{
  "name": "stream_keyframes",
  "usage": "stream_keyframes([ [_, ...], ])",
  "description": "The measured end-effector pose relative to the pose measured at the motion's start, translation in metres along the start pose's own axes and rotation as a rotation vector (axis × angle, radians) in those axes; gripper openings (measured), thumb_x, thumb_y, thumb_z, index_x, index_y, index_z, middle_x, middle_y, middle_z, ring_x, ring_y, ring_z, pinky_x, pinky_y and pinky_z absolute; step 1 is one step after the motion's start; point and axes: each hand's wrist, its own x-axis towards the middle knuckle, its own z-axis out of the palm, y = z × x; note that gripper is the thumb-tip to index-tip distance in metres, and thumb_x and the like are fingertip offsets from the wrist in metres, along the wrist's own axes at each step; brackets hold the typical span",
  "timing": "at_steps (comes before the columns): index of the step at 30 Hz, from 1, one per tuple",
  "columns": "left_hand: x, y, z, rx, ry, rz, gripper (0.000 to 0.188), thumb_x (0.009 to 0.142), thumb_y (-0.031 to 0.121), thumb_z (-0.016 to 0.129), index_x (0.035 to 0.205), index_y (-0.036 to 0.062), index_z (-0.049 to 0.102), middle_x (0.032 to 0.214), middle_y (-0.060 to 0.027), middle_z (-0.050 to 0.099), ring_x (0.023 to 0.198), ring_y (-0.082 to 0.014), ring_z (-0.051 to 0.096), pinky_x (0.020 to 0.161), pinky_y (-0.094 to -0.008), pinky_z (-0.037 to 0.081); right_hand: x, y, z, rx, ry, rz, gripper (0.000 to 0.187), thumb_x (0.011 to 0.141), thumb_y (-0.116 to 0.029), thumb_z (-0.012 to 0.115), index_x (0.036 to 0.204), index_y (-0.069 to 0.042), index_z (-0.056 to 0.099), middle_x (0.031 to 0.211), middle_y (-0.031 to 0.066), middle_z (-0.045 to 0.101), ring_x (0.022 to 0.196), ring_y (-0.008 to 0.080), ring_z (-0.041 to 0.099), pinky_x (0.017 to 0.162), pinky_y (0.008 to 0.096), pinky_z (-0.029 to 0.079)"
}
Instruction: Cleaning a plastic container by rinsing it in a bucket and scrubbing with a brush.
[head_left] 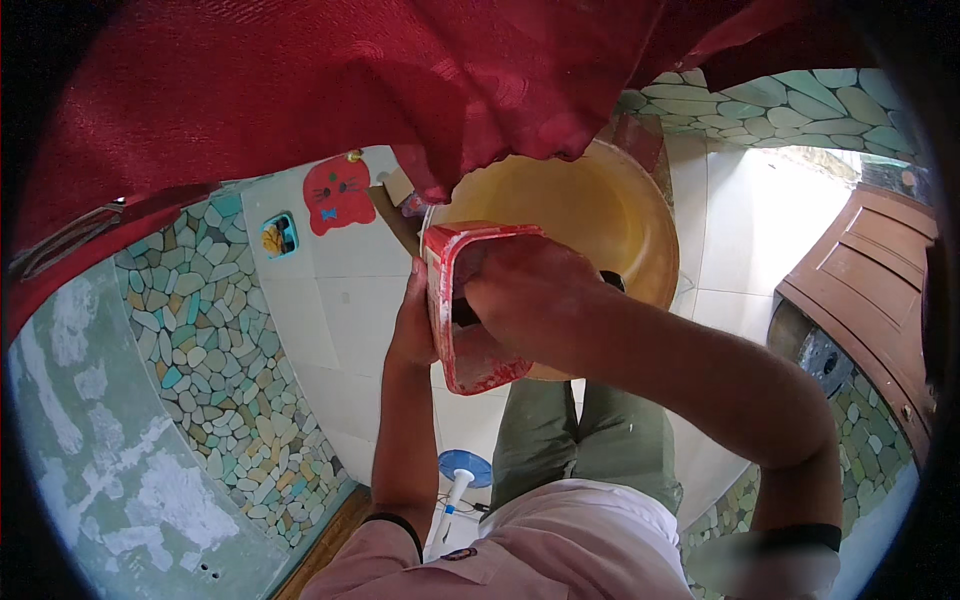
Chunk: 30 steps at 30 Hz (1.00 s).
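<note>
My left hand (410, 318) grips the side of a red rectangular plastic tub (455, 300), held tilted on its side in front of me. My right hand (520, 290) reaches into the tub's opening, fingers curled inside; whatever they hold is hidden. Just behind the tub sits a large round yellow basin (600, 205). A red cloth (330, 90) hangs across the top of the view, close to the camera.
White floor tiles (330, 300) lie below, edged by a green pebble-patterned surface (215, 370). A red cat-shaped sticker (338, 192) is on the tiles. A blue-and-white long-handled brush (460, 470) lies near my legs. A brown wooden door (865, 290) stands at the right.
</note>
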Motion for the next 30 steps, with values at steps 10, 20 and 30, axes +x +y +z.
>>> stream_keyframes([
  [10, 0.012, -0.008, -0.018, -0.141, -0.052, 0.304, 0.062, 0.098, 0.054, 0.029, 0.136, 0.0063, 0.041, 0.132, -0.0136, 0.051, 0.119, -0.0286, 0.051, 0.101, -0.0445, 0.043, -0.002, -0.023, -0.003, -0.098, -0.209, 0.058, 0.011, 0.073, -0.010, 0.065, 0.081, -0.003, 0.067, 0.077, 0.0147, 0.066, 0.074, 0.0281, 0.068, 0.063, 0.0392, 0.056],
  [20, 0.010, -0.040, -0.093, -0.044, 0.167, 0.477, 0.067, 0.094, 0.059, 0.035, 0.136, 0.0072, 0.040, 0.134, -0.0134, 0.048, 0.118, -0.0298, 0.051, 0.101, -0.0463, 0.042, -0.014, -0.022, 0.018, -0.102, -0.099, 0.047, 0.010, 0.075, -0.011, 0.061, 0.082, -0.005, 0.065, 0.069, 0.0124, 0.065, 0.066, 0.0242, 0.068, 0.052, 0.0366, 0.054],
  [30, 0.012, -0.030, -0.085, -0.232, 0.040, 0.407, 0.066, 0.093, 0.058, 0.039, 0.136, 0.0073, 0.041, 0.134, -0.0136, 0.048, 0.118, -0.0305, 0.050, 0.102, -0.0472, 0.041, -0.021, -0.015, 0.030, -0.276, 0.061, -0.106, 0.021, 0.071, -0.012, 0.064, 0.092, -0.008, 0.062, 0.070, 0.0036, 0.064, 0.060, 0.0200, 0.067, 0.046, 0.0327, 0.053],
])
